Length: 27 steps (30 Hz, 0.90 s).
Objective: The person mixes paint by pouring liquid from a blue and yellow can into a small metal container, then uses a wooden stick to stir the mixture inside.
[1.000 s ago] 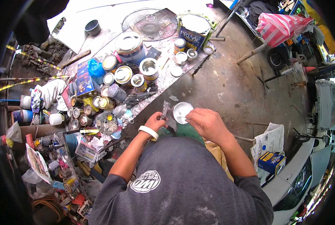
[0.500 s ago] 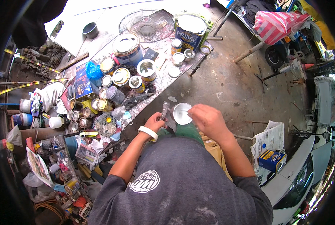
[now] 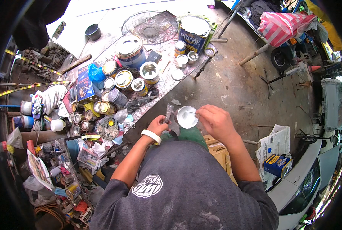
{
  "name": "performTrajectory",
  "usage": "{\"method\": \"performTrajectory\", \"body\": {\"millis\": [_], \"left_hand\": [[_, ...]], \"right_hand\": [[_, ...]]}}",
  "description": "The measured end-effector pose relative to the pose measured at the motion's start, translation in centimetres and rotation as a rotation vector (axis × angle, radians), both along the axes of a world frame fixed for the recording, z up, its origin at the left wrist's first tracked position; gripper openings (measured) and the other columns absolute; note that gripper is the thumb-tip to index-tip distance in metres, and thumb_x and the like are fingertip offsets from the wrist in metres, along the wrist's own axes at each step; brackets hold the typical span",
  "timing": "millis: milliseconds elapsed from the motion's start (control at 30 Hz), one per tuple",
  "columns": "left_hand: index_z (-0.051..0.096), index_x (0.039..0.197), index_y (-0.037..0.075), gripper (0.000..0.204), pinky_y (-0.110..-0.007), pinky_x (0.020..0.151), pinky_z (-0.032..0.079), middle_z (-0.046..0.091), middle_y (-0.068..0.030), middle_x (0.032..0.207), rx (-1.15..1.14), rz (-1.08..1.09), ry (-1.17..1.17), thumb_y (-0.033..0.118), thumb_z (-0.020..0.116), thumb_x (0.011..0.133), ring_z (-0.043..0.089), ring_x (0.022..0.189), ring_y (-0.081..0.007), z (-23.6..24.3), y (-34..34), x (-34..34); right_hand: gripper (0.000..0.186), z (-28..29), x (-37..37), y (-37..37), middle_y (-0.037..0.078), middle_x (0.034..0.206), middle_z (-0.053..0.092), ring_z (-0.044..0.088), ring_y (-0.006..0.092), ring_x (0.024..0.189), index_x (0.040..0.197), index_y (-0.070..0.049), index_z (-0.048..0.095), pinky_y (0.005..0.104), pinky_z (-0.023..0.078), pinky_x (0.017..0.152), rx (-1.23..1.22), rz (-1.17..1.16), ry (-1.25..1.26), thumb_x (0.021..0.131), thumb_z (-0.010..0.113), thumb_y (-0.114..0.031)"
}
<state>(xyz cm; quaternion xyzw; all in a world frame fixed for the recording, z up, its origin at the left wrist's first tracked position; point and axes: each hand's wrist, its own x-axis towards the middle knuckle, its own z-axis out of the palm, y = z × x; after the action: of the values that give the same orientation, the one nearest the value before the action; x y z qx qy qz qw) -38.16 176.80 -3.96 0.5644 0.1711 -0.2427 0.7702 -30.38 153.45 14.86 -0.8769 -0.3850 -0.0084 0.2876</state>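
My left hand is closed around a grey metal tool that looks like a spray gun; its lower part is hidden by my fingers. Right beside it, over my green trousers, is a round cup with white paint inside. What holds the cup up is hidden. My right hand pinches a thin stick just right of the cup. The stick's far end reaches over the white paint.
A paint-spattered table ahead bears open cans, a large pail, a fan grille and a square tin. Cluttered shelves stand at left. Cardboard boxes are by my right side, and a car is farther right.
My right hand has shifted slightly, its fingers now higher and farther from the cup's rim, showing more of the stick. The cup has moved a little right. My left hand stays nearly still.
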Motion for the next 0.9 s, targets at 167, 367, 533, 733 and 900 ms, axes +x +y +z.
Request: {"method": "performTrajectory", "body": {"millis": [167, 367, 533, 733, 900], "left_hand": [[0.055, 0.107, -0.003, 0.031, -0.030, 0.078, 0.051, 0.064, -0.0115, 0.100, 0.016, -0.001, 0.020, 0.003, 0.057, 0.076, 0.064, 0.081, -0.0186, 0.3, -0.3, -0.1], [0.054, 0.109, -0.003, 0.032, -0.030, 0.079, 0.052, 0.065, -0.0111, 0.100, -0.009, 0.009, 0.011, 0.001, 0.056, 0.077, 0.065, 0.082, -0.0187, -0.2, -0.6, -0.1], [0.054, 0.109, -0.003, 0.033, -0.030, 0.081, 0.052, 0.065, -0.0116, 0.101, -0.017, -0.006, 0.009, 0.001, 0.057, 0.077, 0.064, 0.084, -0.0190, -0.5, -0.6, 0.0], [0.055, 0.108, -0.002, 0.032, -0.030, 0.080, 0.051, 0.065, -0.0104, 0.100, 0.044, -0.026, -0.006, 0.002, 0.058, 0.076, 0.064, 0.085, -0.0177, -0.2, -0.5, 0.2], [0.057, 0.106, 0.000, 0.030, -0.028, 0.079, 0.050, 0.067, -0.0077, 0.099, -0.004, -0.003, 0.006, 0.001, 0.059, 0.076, 0.064, 0.085, -0.0153, -0.5, -0.6, 0.2]], "right_hand": [[0.012, 0.0, -0.8, -0.2, 0.007, 0.086, 0.065, 0.065, 0.0266, 0.076, 0.089, -0.006, 0.064, 0.0368, 0.052, 0.065, 0.021, 0.079, 0.028, 0.079, 0.070, -0.009], [0.013, -0.6, -1.2, 0.2, 0.008, 0.086, 0.065, 0.065, 0.0273, 0.078, 0.089, -0.005, 0.064, 0.0370, 0.052, 0.066, 0.077, 0.047, 0.023, 0.079, 0.071, -0.009], [0.013, -0.4, -0.8, -0.2, 0.009, 0.086, 0.064, 0.065, 0.0279, 0.077, 0.090, -0.005, 0.064, 0.0370, 0.052, 0.066, 0.034, -0.048, -0.015, 0.079, 0.071, -0.008], [0.011, -0.6, -1.1, -0.6, 0.009, 0.086, 0.065, 0.065, 0.0281, 0.076, 0.089, -0.005, 0.065, 0.0370, 0.053, 0.066, 0.036, -0.026, 0.022, 0.080, 0.070, -0.008], [0.011, -0.7, -1.2, -0.1, 0.009, 0.086, 0.065, 0.065, 0.0284, 0.075, 0.090, -0.004, 0.065, 0.0372, 0.053, 0.066, 0.077, -0.057, 0.005, 0.080, 0.071, -0.006]]}}
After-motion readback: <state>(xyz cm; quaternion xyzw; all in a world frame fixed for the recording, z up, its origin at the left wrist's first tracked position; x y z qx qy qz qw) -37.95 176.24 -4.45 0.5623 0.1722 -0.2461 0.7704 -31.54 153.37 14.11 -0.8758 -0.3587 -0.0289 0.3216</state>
